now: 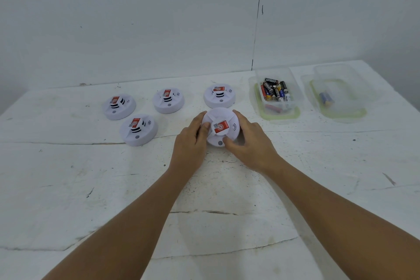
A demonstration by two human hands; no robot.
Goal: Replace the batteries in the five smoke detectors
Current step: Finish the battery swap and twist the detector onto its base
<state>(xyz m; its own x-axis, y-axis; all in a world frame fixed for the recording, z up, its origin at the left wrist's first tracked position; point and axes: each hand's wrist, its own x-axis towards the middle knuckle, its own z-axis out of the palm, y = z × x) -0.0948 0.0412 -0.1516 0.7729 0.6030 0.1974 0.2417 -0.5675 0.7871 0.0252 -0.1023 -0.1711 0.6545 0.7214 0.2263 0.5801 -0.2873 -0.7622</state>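
While both my arms reach out over the white table (68,188), I have one smoke detector (221,128) between my hands, about midway between the table's left and right edges and nearer its far edge than the near one. My left hand (191,143) curls round its left rim, thumb lying on the top face beside the red label. My right hand (248,143) wraps the right rim, fingers bent over the far side and thumb pressed at the near edge by the small grey button. The detector sits face up; I cannot tell if it is lifted clear of the table or resting on it.

Four more smoke detectors (138,129) lie face up toward the far left of it, two in front and a row behind, none touching. Near the far right corner stand two clear containers: the nearer one (276,95) holds a heap of batteries (273,90), the farther one (336,95) holds what looks like a single battery (326,98).
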